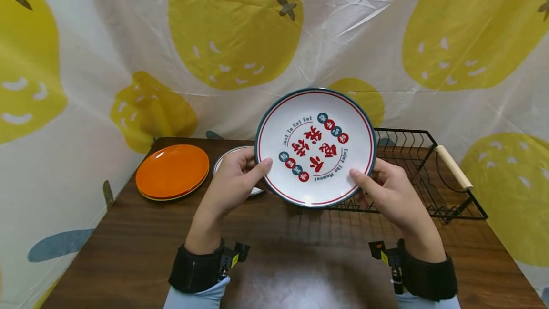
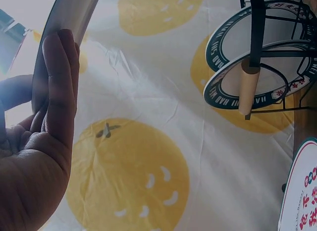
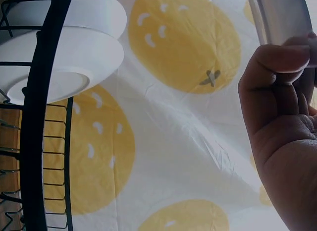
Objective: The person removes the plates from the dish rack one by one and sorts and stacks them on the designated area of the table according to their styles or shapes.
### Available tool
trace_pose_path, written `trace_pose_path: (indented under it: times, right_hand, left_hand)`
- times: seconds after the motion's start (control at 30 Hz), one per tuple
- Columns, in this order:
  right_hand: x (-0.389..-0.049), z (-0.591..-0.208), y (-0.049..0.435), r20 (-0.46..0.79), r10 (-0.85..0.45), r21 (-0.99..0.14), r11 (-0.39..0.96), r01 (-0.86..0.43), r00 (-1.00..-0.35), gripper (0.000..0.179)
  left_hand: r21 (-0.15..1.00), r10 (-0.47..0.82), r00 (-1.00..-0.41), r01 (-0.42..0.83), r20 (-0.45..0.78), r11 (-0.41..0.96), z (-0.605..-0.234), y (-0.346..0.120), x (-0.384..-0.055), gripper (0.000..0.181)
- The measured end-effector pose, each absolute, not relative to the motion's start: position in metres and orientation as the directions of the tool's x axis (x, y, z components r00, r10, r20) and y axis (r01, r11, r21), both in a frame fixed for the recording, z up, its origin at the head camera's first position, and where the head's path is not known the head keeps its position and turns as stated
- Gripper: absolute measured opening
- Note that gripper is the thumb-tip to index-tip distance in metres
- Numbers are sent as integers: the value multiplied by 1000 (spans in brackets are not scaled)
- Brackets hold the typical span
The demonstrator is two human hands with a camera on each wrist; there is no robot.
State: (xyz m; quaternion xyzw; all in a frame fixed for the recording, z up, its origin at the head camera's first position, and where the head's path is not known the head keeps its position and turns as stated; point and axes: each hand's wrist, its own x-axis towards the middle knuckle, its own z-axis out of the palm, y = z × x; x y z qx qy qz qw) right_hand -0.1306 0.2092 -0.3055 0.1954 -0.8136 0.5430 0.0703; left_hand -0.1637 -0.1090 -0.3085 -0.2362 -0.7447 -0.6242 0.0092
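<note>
A round white plate (image 1: 315,190) with a dark teal rim, a red ring and red characters is held up, its printed face toward the head camera. My left hand (image 1: 231,180) grips its left edge, thumb on the face and fingers behind. At the lower right edge my right hand (image 1: 392,187) pinches it the same way. In the left wrist view the left hand (image 2: 44,127) has its fingers along the plate's underside (image 2: 62,18). The right wrist view shows the right hand (image 3: 282,97) with fingers curled at the plate's edge (image 3: 285,18).
A black wire dish rack (image 1: 429,170) with a wooden handle (image 1: 453,167) stands at right, partly hidden by the plate. In the left wrist view, plates (image 2: 237,85) stand in a rack. Orange plates (image 1: 172,171) lie stacked at left; another white plate (image 1: 256,191) lies behind my left hand.
</note>
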Motion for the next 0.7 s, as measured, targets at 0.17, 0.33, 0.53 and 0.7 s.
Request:
trace_pose_path:
  times: [0.17, 0.33, 0.53, 0.7]
  right_hand:
    - [-132, -305, 211, 274, -244, -872, 345, -348, -930, 26]
    - [-133, -304, 212, 203, -246, -891, 355, -283, -948, 29]
    - [-133, -303, 210, 190, -237, -886, 377, -270, -953, 27]
    - [-133, -302, 210, 198, -236, -876, 393, -279, -951, 25]
  left_hand:
    - [934, 349, -892, 340, 286, 105, -310, -109, -169, 26]
    - [928, 345, -895, 345, 281, 140, -312, -109, -173, 27]
    - [924, 348, -898, 344, 271, 166, -313, -110, -175, 27]
    - [918, 354, -893, 355, 277, 175, -312, -110, -176, 28]
